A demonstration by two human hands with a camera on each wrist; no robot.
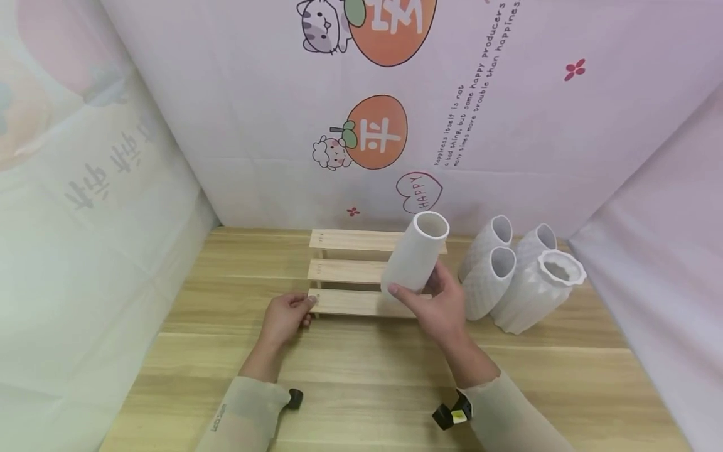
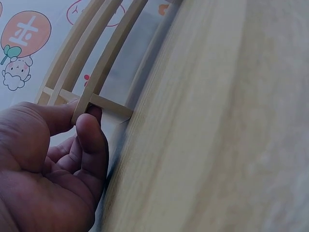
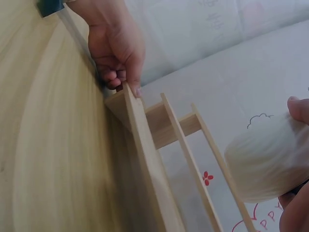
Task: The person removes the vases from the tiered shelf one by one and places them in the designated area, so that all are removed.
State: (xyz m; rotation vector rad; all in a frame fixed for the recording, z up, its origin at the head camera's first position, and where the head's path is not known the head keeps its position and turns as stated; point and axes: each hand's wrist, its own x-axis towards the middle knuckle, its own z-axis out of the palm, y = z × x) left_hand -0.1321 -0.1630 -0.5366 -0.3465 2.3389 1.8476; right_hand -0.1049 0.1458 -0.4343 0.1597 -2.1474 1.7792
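A slatted wooden rack [image 1: 350, 302] with three stepped boards stands on the table. My left hand [image 1: 287, 319] pinches the left end of its front board between thumb and fingers, as the left wrist view [image 2: 53, 159] also shows. In my right hand [image 1: 443, 307] is a smooth white vase [image 1: 415, 257], gripped near its lower part and tilted, its round mouth up and to the right. The vase is over the right half of the rack; whether its base touches a board I cannot tell. In the right wrist view the vase [image 3: 265, 159] appears beside the rack [image 3: 145, 150].
Right of the rack, several white vases stand close together: a ruffled-rim one [image 1: 536, 295] in front, a textured one [image 1: 488, 285] nearest my right hand, others behind. A printed cloth [image 1: 254, 125] hangs behind the wooden table [image 1: 361, 376], with more cloth at both sides.
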